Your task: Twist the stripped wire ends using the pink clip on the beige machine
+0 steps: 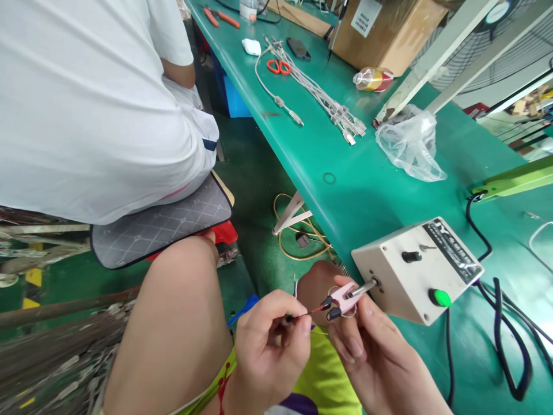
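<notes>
My left hand (276, 340) pinches a thin red and black wire (317, 310) between thumb and fingertips. The wire's far end reaches the black tips of a pink clip (344, 298). My right hand (367, 337) has its thumb and fingers closed around that clip. A metal shaft (365, 288) joins the clip to a beige machine box (400, 271) at the table edge. On the box are a black knob (412, 256), a small toggle switch (427, 247) and a green button (441, 297). Whether the clip's jaws grip the wire, I cannot tell.
Grey USB cables (319, 86), orange-handled scissors (279, 67) and a plastic bag (412, 141) lie on the green table (302, 155). A cardboard box (384, 34) and a bottle (374, 79) are farther back. A co-worker in a white shirt (86, 104) sits at left. Black cables (510, 340) lie right of the machine.
</notes>
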{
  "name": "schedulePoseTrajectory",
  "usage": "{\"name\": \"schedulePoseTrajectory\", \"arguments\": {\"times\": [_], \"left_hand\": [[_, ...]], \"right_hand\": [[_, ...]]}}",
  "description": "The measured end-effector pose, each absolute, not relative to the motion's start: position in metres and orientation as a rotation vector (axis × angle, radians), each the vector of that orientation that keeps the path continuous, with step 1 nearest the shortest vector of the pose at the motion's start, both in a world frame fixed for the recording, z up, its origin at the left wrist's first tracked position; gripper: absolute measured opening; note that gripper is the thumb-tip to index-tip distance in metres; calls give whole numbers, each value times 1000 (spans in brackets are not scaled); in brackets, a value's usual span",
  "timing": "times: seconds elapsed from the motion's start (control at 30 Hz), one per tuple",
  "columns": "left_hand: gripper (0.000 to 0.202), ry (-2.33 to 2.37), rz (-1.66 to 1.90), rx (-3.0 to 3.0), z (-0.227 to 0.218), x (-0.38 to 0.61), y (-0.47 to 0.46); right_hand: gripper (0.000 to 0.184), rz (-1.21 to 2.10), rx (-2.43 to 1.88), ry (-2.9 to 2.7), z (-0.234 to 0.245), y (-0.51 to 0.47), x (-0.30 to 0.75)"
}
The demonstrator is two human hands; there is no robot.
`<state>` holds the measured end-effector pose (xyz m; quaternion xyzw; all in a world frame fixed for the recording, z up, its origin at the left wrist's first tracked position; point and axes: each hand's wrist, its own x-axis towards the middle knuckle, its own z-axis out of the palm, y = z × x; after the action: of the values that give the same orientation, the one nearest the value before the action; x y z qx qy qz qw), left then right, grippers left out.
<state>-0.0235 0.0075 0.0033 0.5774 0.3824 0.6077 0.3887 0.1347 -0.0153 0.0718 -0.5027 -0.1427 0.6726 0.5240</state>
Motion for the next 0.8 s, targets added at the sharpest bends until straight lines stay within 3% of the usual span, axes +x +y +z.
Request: {"name": "schedulePoseTrajectory", "arguments": {"times": [0.27,0.63,0.8], "left_hand": [[21,975,1507,1498,3,-22,4],[21,967,1532,1522,5,-18,7],[25,923,1570,1517,2,-21,7]], "right_hand": [[38,1621,-1182,-335,79,-12,135],[48,1646,-1229,-300,76,-10,132],[85,1843,-1348,-603,85,-16,145]]}}
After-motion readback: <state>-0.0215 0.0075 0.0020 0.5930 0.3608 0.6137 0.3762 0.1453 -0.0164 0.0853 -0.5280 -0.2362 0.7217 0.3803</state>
